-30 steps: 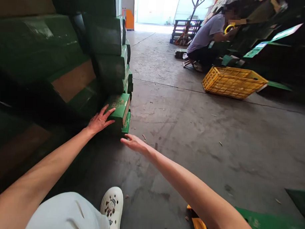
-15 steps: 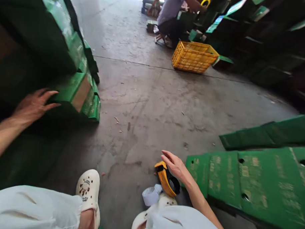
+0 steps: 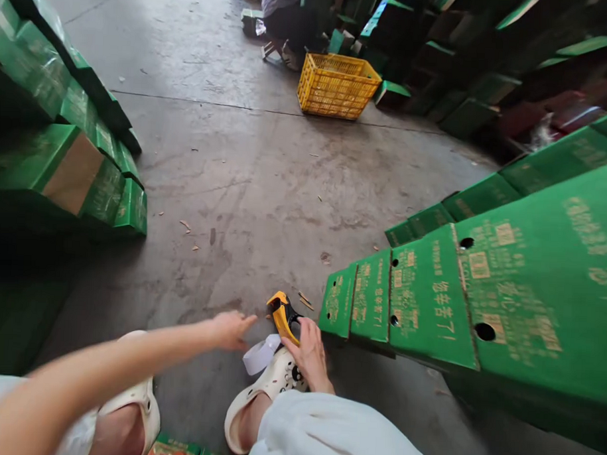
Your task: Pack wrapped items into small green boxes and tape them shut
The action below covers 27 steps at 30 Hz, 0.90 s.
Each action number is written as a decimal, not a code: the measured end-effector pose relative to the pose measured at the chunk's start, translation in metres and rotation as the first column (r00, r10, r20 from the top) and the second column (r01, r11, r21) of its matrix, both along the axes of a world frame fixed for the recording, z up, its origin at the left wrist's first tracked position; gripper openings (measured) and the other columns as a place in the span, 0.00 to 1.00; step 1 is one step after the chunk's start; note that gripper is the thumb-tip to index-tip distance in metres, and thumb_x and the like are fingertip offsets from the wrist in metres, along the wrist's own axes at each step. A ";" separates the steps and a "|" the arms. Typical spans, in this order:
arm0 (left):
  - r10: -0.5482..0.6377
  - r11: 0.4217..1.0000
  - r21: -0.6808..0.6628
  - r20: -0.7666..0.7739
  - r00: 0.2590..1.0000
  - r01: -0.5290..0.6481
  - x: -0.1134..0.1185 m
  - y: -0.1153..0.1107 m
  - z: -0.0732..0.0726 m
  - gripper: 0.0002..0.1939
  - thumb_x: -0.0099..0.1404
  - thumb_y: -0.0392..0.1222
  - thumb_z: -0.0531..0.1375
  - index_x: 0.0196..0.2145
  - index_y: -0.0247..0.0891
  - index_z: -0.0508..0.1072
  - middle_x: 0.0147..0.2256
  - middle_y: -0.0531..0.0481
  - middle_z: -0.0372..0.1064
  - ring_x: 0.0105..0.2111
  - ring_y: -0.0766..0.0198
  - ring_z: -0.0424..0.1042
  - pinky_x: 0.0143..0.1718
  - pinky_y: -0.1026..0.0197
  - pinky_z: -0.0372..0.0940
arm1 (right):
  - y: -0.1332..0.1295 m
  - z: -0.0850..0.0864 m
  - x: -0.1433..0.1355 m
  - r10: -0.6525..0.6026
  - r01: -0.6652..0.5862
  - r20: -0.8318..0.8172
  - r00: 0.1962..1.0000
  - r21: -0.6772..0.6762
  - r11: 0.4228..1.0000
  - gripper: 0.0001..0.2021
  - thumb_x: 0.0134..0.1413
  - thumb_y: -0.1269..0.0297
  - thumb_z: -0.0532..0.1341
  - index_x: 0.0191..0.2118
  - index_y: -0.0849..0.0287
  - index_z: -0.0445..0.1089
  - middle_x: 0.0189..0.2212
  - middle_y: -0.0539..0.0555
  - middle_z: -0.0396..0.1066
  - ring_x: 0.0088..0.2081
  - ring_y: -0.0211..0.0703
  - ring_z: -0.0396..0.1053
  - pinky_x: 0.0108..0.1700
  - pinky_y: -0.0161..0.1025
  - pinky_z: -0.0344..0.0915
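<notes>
A yellow and black tape dispenser (image 3: 282,316) stands on the floor beside the toe of my right clog. My right hand (image 3: 311,352) is at its black handle, thumb and fingers closing around it; part of the grip is hidden. Just left of the dispenser a white roll of tape (image 3: 262,354) rests against the clog. My left hand (image 3: 231,330) reaches across from the left, slightly blurred, fingers apart and holding nothing, close to the roll and the dispenser.
Green printed cartons (image 3: 421,291) form a row on the right. Stacked green boxes (image 3: 61,159) stand on the left. Ahead is a yellow plastic crate (image 3: 335,86), with a seated person (image 3: 285,24) behind it. Wood splinters (image 3: 305,299) lie on the concrete floor.
My left hand has left the green boxes and swung across toward the tape roll. My right hand has come down onto the dispenser's handle. The view has turned right.
</notes>
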<state>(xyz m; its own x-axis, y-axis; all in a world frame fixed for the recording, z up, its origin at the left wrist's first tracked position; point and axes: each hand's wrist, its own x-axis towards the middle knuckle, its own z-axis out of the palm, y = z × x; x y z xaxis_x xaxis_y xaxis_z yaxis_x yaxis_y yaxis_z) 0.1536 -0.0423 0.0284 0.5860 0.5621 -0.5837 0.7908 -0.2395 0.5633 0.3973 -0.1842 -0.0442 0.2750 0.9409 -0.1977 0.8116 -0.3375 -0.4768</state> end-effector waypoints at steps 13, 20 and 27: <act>0.000 0.988 -0.150 -0.177 0.984 -0.027 -0.050 -0.094 -0.081 0.15 0.66 0.45 0.54 0.26 0.40 0.76 0.32 0.42 0.78 0.38 0.51 0.78 0.40 0.57 0.65 | 0.053 0.012 0.029 -0.223 0.302 -0.543 0.810 0.059 0.952 0.29 0.62 0.34 0.49 0.34 0.57 0.68 0.27 0.51 0.71 0.29 0.43 0.67 0.29 0.36 0.64; 0.196 0.977 -0.052 -0.178 0.964 -0.208 -0.103 -0.074 -0.057 0.29 0.71 0.61 0.45 0.23 0.41 0.71 0.25 0.47 0.70 0.31 0.54 0.73 0.36 0.57 0.61 | 0.073 0.013 0.005 -0.074 0.104 -0.289 0.955 0.090 0.991 0.20 0.66 0.49 0.51 0.33 0.57 0.70 0.34 0.57 0.74 0.39 0.48 0.70 0.47 0.43 0.66; 0.411 0.871 -0.412 0.314 0.856 -0.267 -0.069 -0.058 0.015 0.22 0.66 0.57 0.59 0.40 0.34 0.78 0.30 0.51 0.71 0.30 0.62 0.67 0.33 0.62 0.59 | 0.062 0.021 -0.046 -0.021 0.019 -0.277 0.961 -0.010 1.000 0.27 0.66 0.44 0.54 0.59 0.56 0.74 0.64 0.65 0.68 0.71 0.66 0.52 0.70 0.69 0.46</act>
<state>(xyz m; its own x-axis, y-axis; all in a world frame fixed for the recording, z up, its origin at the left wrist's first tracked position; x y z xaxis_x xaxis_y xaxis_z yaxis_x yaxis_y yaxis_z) 0.0846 -0.1004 0.0435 0.6098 0.5734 -0.5471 0.4915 0.2680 0.8286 0.3516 -0.1218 -0.0229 0.2276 0.9339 -0.2758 0.6414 -0.3569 -0.6792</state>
